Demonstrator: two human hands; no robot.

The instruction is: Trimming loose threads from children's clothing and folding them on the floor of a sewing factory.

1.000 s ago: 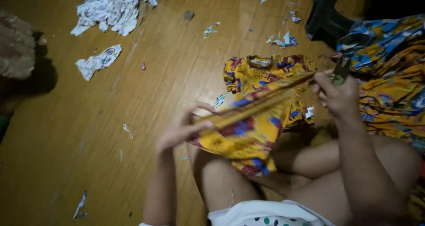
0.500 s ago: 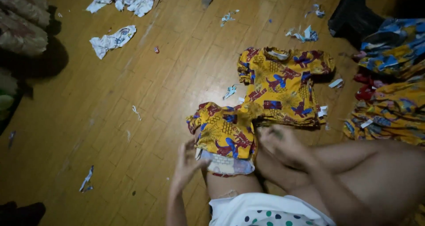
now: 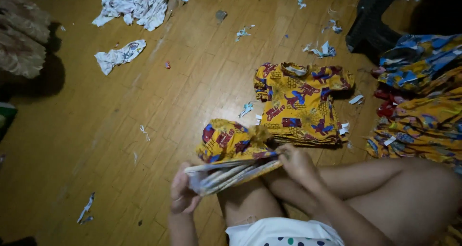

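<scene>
Yellow folded garment [image 3: 226,141] splashed with red and blue print, same pattern on the shirt stack [image 3: 301,104]. Blue-and-yellow fabric pile [image 3: 423,63] off to the side. White crumpled cloth [image 3: 137,3] with faint grey marks. Warm honey-brown wooden floor [image 3: 96,130]. White shorts [image 3: 274,231] with coloured dots.

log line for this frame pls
left hand: grips folded yellow garment | right hand: pinches its other end | shirt stack: on floor behind
</scene>
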